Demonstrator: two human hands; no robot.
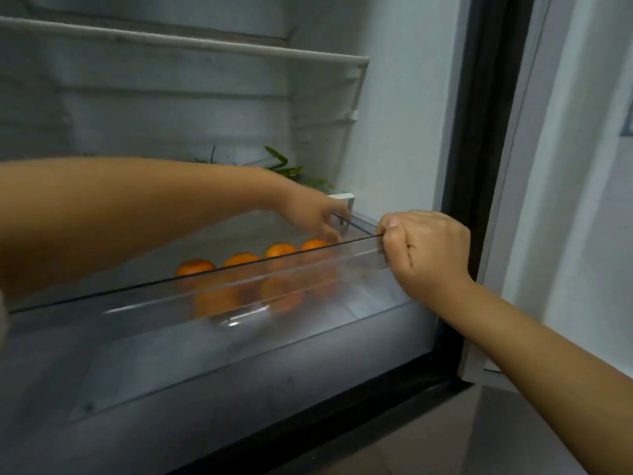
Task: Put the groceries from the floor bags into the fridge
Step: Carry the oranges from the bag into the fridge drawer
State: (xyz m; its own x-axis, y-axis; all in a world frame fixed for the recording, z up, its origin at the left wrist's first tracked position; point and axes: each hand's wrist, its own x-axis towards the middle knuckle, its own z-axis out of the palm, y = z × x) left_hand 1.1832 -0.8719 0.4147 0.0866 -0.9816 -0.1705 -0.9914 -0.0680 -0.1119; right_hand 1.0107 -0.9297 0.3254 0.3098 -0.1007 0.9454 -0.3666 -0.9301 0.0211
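The clear crisper drawer at the bottom of the fridge is pulled out. Several oranges lie in a row inside it, with more seen blurred through the front wall. My left hand reaches over the drawer from the left; its fingers hang apart just above the rightmost orange, touching or nearly touching it. My right hand is closed around the drawer's front rim at its right corner.
Leafy greens lie on the shelf just behind the drawer. A white-edged glass shelf spans the fridge above. The black door seal and open door stand at right; brown floor shows below.
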